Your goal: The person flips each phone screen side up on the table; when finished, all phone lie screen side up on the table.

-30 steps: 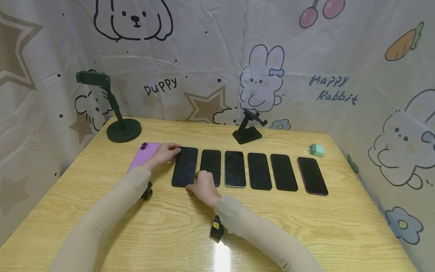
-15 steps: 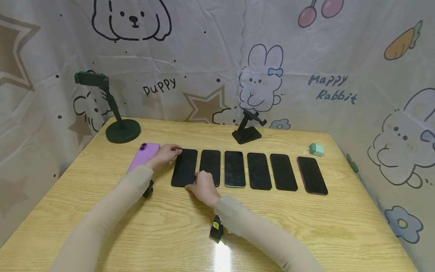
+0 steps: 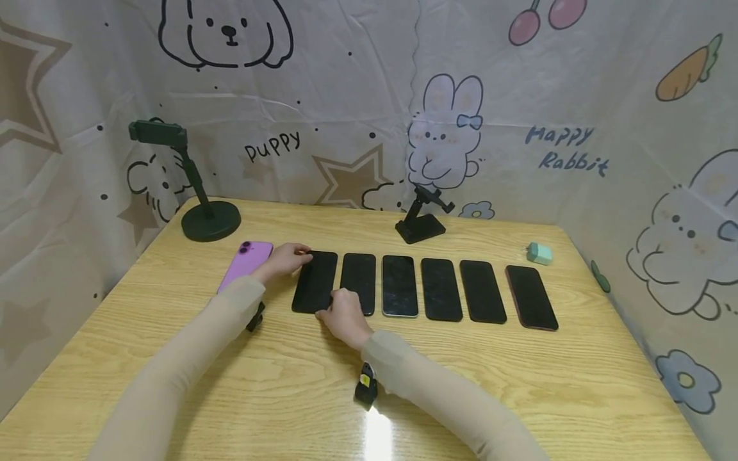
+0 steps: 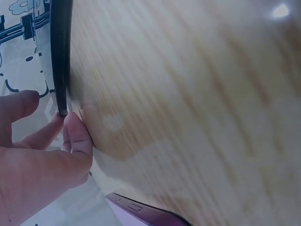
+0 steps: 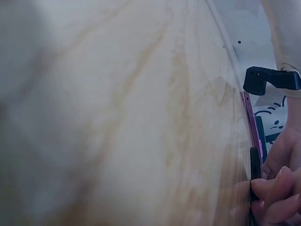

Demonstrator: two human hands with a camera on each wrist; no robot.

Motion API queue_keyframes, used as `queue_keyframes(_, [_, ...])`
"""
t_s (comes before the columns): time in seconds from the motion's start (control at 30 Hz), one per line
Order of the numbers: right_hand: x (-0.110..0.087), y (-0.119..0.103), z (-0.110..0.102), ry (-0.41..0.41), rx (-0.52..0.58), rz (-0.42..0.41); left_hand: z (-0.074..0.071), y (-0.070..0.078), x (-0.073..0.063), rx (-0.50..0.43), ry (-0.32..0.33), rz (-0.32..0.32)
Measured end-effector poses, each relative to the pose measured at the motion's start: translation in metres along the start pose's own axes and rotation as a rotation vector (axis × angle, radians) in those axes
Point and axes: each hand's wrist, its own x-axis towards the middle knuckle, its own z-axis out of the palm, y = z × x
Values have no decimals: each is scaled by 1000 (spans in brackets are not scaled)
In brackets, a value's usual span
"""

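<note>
In the head view, a black phone point(image 3: 314, 282) lies screen up at the left end of a row of phones. My left hand point(image 3: 282, 261) pinches its far left corner between thumb and fingers. My right hand point(image 3: 346, 315) has curled fingers on the same phone at its near right corner, overlapping the neighbouring black phone point(image 3: 358, 283). Seen from the left wrist, the phone's edge point(image 4: 60, 56) runs up from my fingertips. The right wrist view shows my fingers at its dark edge point(image 5: 255, 162). Left of it lies a purple phone point(image 3: 245, 264), back up, partly covered by my left arm.
Several more phones, such as the silver-edged one point(image 3: 399, 286), continue the row rightward. Behind stand a dark green phone stand point(image 3: 210, 221) and a small black stand point(image 3: 420, 228). A mint charger plug point(image 3: 539, 253) lies at the right. A printed curtain point(image 3: 346, 96) borders the table.
The leftmost black phone's near edge has shifted slightly away from me, and its far edge sits slightly nearer. My left hand and forearm have moved a little right; the right hand hardly moves.
</note>
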Motion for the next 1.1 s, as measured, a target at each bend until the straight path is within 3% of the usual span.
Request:
queue_keyframes(0.4, [-4,1,-4,8,72,-1,-6,0,-5,-2,22,19])
queue_keyframes(0.53, [-7,0,-4,-16,118,-24,-12,-7,-9,-27,91,28])
queue_keyframes(0.7, [-12,-5,-2,-24,110,-119,-31,-22,-16,43,243,35])
queue_keyframes(0.77, [-14,-8,-1,-38,109,-137,-40,-25,-21,93,307,4])
queue_keyframes(0.87, [-17,-11,1,-74,123,-137,-50,-30,-27,149,366,-92])
queue_keyframes(1.0, [-20,-13,3,-100,149,-148,-56,-36,-32,185,343,-225])
queue_keyframes(1.1, [-21,-13,5,-129,177,-155,-58,-41,-34,190,285,-257])
